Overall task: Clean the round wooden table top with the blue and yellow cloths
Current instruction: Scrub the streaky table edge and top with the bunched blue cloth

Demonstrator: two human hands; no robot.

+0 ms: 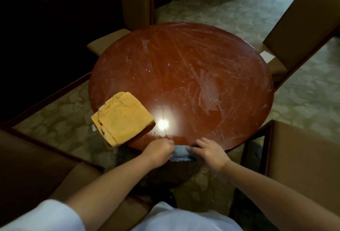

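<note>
Streaked with pale smears, the round glossy wooden surface (184,76) sat among padded brown chairs (301,157). At its near edge I had my left hand (159,150) and right hand (207,152) gripping the small blue cloth (181,152), fingers curled. The folded, fuzzy yellow cloth (122,117) overhung the near-left rim.

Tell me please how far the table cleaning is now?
Early to middle. Pale wipe streaks cover most of the round table top, so one pass looks done. Both hands, left hand and right hand, hold the blue cloth at the near edge. The yellow cloth lies unused; streaks remain.
</note>
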